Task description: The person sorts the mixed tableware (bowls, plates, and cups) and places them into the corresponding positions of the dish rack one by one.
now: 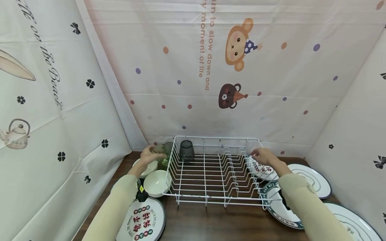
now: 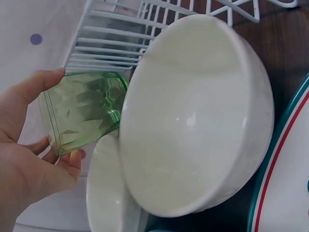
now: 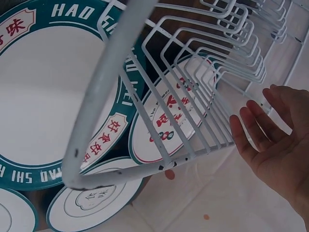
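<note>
Our left hand (image 2: 31, 171) grips the glass (image 2: 87, 110) between thumb and fingers; our right hand (image 3: 282, 152), loosely curled, is near the rack (image 3: 110, 72).

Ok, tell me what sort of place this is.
Probably a dish-sorting spot, perhaps staged rather than a real kitchen: a white wire dish rack stands on a dark wood-look tabletop, with plates and bowls beside it, and printed sheets hang around as a backdrop.

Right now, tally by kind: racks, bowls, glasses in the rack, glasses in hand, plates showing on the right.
Dish rack: 1
Bowls: 2
Dark glass in rack: 1
Green glass in left hand: 1
Plates showing on right: 4
Total: 9
</note>
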Demonstrator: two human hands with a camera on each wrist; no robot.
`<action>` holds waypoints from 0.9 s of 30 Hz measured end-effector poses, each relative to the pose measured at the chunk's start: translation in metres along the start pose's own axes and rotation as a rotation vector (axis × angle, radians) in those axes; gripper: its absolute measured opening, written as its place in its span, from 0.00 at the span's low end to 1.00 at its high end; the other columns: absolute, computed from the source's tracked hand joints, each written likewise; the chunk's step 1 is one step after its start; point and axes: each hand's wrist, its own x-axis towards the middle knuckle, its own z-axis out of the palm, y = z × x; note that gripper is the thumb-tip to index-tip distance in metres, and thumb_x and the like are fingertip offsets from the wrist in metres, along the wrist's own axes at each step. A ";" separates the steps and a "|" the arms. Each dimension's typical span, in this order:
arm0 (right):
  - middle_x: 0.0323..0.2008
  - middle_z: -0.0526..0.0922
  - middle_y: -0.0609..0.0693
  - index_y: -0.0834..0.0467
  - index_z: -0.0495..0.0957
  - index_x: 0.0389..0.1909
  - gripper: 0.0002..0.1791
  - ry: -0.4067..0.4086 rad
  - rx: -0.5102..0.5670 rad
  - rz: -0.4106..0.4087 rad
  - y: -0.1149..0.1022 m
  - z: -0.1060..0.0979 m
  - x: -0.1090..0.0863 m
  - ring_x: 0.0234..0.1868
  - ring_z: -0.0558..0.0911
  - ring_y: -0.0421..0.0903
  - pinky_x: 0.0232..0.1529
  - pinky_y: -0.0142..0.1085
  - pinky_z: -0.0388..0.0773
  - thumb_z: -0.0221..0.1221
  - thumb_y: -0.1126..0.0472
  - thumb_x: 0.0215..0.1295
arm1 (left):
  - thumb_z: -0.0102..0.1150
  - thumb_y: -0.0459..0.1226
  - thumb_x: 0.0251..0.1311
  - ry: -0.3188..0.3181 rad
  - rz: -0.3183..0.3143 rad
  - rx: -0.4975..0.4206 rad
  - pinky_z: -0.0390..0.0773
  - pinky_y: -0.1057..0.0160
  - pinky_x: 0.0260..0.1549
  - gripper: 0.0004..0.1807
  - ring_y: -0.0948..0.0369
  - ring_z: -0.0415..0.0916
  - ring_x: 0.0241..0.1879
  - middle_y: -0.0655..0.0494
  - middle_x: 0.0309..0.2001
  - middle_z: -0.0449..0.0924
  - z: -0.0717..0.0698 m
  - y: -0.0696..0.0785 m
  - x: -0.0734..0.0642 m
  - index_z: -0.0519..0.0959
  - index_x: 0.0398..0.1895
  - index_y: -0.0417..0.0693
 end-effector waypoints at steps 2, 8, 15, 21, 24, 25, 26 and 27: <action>0.42 0.85 0.70 0.74 0.80 0.51 0.17 -0.002 0.004 0.002 0.000 0.002 0.000 0.37 0.85 0.58 0.42 0.52 0.83 0.53 0.64 0.71 | 0.73 0.44 0.55 0.013 0.001 -0.011 0.67 0.41 0.68 0.52 0.40 0.63 0.68 0.36 0.71 0.63 -0.005 0.000 0.000 0.55 0.79 0.40; 0.43 0.84 0.71 0.75 0.79 0.52 0.17 -0.002 0.012 0.000 0.001 0.005 0.001 0.39 0.85 0.60 0.42 0.52 0.82 0.53 0.65 0.72 | 0.71 0.46 0.59 0.090 -0.001 -0.104 0.64 0.44 0.72 0.51 0.42 0.58 0.75 0.38 0.77 0.56 -0.017 0.013 -0.005 0.53 0.80 0.41; 0.43 0.86 0.70 0.74 0.81 0.50 0.16 0.026 0.011 -0.026 -0.004 0.003 0.001 0.42 0.86 0.62 0.45 0.53 0.82 0.53 0.65 0.72 | 0.70 0.44 0.60 0.149 0.028 -0.351 0.60 0.49 0.76 0.52 0.46 0.55 0.78 0.41 0.79 0.56 -0.015 0.035 -0.009 0.51 0.82 0.43; 0.44 0.85 0.70 0.75 0.80 0.49 0.16 0.057 0.053 -0.083 -0.017 0.005 0.005 0.47 0.85 0.67 0.50 0.57 0.81 0.53 0.67 0.72 | 0.69 0.40 0.61 0.097 0.119 -0.472 0.59 0.51 0.76 0.48 0.48 0.58 0.76 0.41 0.77 0.59 0.003 0.054 -0.017 0.53 0.80 0.41; 0.44 0.85 0.70 0.74 0.81 0.49 0.15 0.091 0.105 -0.110 -0.026 0.010 0.010 0.46 0.85 0.66 0.50 0.55 0.82 0.53 0.66 0.73 | 0.69 0.38 0.61 0.061 0.158 -0.500 0.60 0.50 0.76 0.46 0.49 0.61 0.73 0.41 0.76 0.60 0.016 0.063 -0.023 0.55 0.79 0.41; 0.45 0.85 0.70 0.74 0.80 0.50 0.15 0.098 0.144 -0.115 -0.030 0.011 0.012 0.45 0.85 0.65 0.48 0.54 0.83 0.53 0.66 0.73 | 0.69 0.37 0.61 0.048 0.167 -0.516 0.60 0.51 0.76 0.45 0.49 0.61 0.72 0.41 0.76 0.60 0.020 0.065 -0.024 0.56 0.79 0.42; 0.45 0.85 0.70 0.74 0.80 0.51 0.16 0.099 0.188 -0.112 -0.034 0.012 0.014 0.44 0.86 0.63 0.46 0.52 0.84 0.53 0.66 0.74 | 0.69 0.35 0.61 0.034 0.175 -0.531 0.60 0.51 0.75 0.45 0.50 0.62 0.71 0.41 0.75 0.60 0.025 0.068 -0.025 0.57 0.79 0.41; 0.47 0.85 0.70 0.74 0.79 0.53 0.17 0.091 0.248 -0.105 -0.040 0.013 0.016 0.44 0.86 0.61 0.45 0.51 0.85 0.53 0.65 0.75 | 0.68 0.35 0.61 0.020 0.178 -0.540 0.60 0.51 0.75 0.44 0.50 0.62 0.70 0.42 0.75 0.60 0.029 0.070 -0.027 0.57 0.78 0.42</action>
